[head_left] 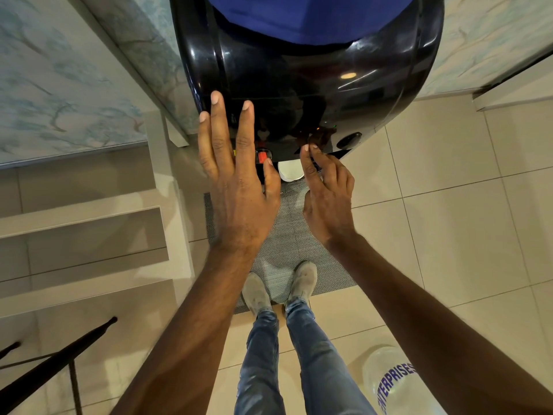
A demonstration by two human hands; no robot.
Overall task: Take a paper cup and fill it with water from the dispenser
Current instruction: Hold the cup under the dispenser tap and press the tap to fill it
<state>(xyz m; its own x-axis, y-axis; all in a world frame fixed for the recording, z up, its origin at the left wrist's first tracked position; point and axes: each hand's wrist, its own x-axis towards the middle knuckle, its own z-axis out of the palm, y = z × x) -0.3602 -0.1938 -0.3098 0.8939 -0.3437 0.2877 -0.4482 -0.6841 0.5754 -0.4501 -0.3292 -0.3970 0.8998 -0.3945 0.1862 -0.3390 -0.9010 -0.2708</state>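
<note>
I am pressing the big shiny black water dispenser (299,79) tap with my right hand (327,199) (fingers pinched), left hand (239,187) flat and holding nothing; the small white paper cup (289,172) might overflow.

Both forearms are showing bare up to where the frame is cutting them off, no sleeves, no watch, no rings or bands on the left hand (239,190) or right hand (327,196). Nails are looking short & plain. Person is wearing blue denim jeans (299,354), slim cut, faded w/ creasing round the ankles. Shoes (278,287) are looking grey-beige, suede-type, scuffed & dusty on the toes.
</note>
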